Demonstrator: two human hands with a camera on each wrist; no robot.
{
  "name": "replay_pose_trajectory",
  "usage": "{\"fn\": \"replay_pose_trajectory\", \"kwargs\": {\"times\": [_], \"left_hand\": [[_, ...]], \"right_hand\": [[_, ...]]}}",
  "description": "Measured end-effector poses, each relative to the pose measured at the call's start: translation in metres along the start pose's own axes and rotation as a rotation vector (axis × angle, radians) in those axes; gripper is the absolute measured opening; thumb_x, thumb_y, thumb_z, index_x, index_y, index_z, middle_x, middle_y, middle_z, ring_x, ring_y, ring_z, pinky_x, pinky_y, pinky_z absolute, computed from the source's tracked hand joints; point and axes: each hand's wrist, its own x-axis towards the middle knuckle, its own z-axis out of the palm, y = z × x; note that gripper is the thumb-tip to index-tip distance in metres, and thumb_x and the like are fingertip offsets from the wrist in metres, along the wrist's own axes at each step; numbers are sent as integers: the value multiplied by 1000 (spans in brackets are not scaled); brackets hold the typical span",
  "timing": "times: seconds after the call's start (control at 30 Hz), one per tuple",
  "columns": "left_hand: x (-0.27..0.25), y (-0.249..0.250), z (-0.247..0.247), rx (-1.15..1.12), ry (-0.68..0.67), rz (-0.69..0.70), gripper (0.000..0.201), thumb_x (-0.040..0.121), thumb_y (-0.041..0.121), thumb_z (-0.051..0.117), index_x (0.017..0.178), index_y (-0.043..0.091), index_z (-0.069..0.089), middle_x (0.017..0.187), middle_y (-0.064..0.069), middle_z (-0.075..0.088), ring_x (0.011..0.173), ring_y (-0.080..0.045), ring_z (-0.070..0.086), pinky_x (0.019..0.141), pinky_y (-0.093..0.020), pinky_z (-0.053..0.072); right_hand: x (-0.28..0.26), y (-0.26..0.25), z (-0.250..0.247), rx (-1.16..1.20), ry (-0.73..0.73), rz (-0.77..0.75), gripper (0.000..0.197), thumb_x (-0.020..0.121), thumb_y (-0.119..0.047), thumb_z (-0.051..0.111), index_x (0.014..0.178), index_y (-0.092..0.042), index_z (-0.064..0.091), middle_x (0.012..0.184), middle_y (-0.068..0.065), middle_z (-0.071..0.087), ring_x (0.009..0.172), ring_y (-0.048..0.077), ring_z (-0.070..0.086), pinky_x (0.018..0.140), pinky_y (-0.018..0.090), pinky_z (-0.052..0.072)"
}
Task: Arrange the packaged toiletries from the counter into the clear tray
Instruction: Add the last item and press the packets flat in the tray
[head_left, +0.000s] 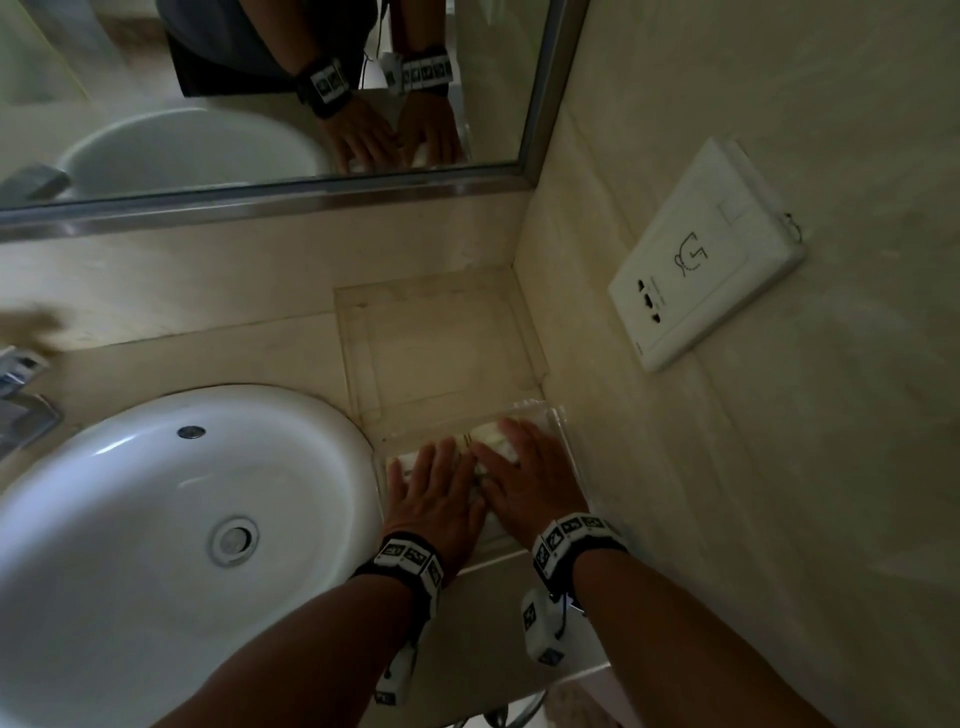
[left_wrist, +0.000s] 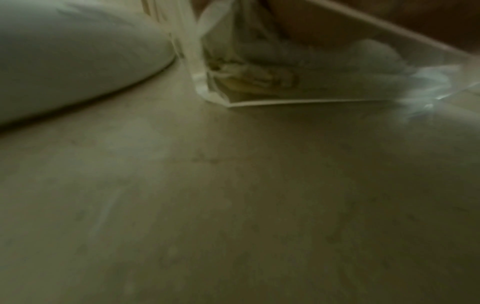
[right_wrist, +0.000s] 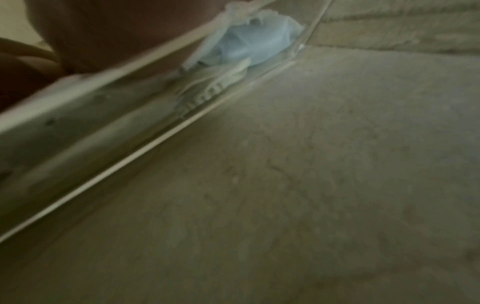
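A small clear tray (head_left: 564, 441) sits on the beige counter between the sink and the right wall. White packaged toiletries (head_left: 491, 435) lie inside it. My left hand (head_left: 431, 480) and right hand (head_left: 522, 465) lie flat, side by side, with straight fingers pressing on the packets and hiding most of them. In the left wrist view the tray's near corner (left_wrist: 205, 90) shows crumpled white packets (left_wrist: 259, 76) behind its wall. The right wrist view shows the tray's long wall (right_wrist: 124, 131) and a pale blue packet (right_wrist: 257, 41) at its far end.
A larger clear tray (head_left: 441, 296) holding nothing stands behind, in the counter corner below the mirror (head_left: 260, 104). The white sink basin (head_left: 171, 519) fills the left, with a tap (head_left: 21, 395) at its edge. A wall socket plate (head_left: 706, 260) hangs on the right.
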Motion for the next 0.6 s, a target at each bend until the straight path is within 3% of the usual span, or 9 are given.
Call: {"fn": "replay_pose_trajectory", "kwargs": {"times": [0.13, 0.27, 0.37, 0.47, 0.6], "left_hand": [[-1, -7, -1, 43, 23, 41, 67, 96, 59, 16, 153, 34, -8, 163, 0, -15, 149, -25, -15, 117, -54, -10], [2, -11, 1, 126, 37, 142, 76, 92, 63, 13, 155, 24, -5, 163, -1, -13, 150, -26, -13, 118, -55, -7], [4, -13, 5, 142, 24, 179, 85, 87, 72, 9, 155, 23, -8, 162, 1, -17, 149, -26, -15, 117, -56, -7], [7, -15, 7, 139, 11, 165, 87, 87, 74, 9, 154, 24, -12, 161, 2, -19, 149, -25, -16, 116, -57, -8], [8, -15, 7, 161, -1, 174, 86, 89, 73, 13, 154, 23, -12, 162, 1, -16, 149, -26, -14, 116, -58, -7]], "right_hand": [[2, -1, 7, -43, 81, 24, 63, 93, -60, 27, 152, -37, 23, 164, 1, 11, 150, 25, 8, 121, 47, 13], [3, -3, 8, -35, 3, 29, 65, 94, -56, 14, 155, -34, 8, 165, -1, 0, 151, 22, -1, 121, 47, 9], [2, -4, 6, -47, -31, 26, 59, 99, -49, 20, 154, -36, 3, 165, -4, -5, 151, 21, -7, 122, 46, 5], [2, -2, 5, -22, -30, 25, 60, 97, -52, 20, 153, -42, 5, 165, -8, -2, 151, 19, -7, 122, 45, 4], [-1, 0, 8, -15, 44, -7, 62, 92, -58, 23, 152, -44, 18, 164, -6, 11, 151, 22, 5, 120, 48, 10]]}}
